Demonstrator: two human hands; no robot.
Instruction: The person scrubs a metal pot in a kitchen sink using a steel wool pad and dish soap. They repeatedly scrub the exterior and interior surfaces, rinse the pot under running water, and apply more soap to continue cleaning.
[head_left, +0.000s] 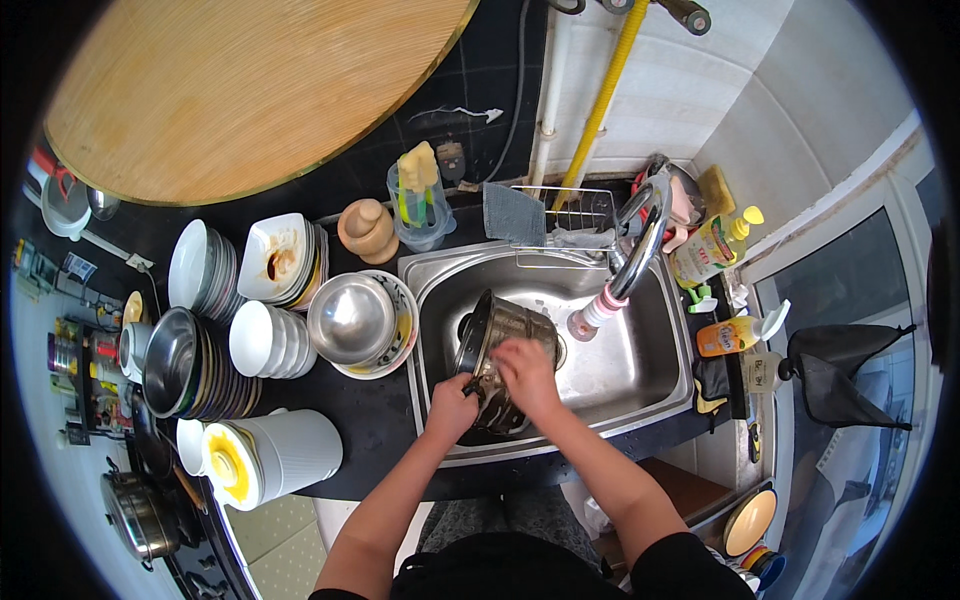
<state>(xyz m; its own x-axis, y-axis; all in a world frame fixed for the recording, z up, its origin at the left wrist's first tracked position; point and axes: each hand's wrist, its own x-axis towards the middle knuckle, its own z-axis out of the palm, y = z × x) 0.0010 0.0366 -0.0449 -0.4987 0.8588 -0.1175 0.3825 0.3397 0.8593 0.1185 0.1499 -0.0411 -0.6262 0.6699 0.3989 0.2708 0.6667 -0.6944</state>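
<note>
A metal cooking pot (519, 327) lies tilted on its side in the left half of a stainless steel sink (630, 382). My left hand (454, 407) is closed around the pot's dark handle (474, 384) near the sink's front-left rim. Against the pot's outer wall rests my right hand (526, 373), its fingers bent. Whether a cloth or sponge is under those fingers cannot be seen. Wet smears mark the lower side of the pot. To the right of it hangs a chrome faucet (643, 259) with a pink-and-white nozzle (598, 311).
Left of the sink stand a steel bowl (352, 319), white bowls (262, 339), stacked plates (274, 259) and a white lidded container (300, 454). Behind are a wooden mortar (368, 231) and a wire rack (581, 217). Soap bottles (709, 251) and a spray bottle (726, 336) line the right.
</note>
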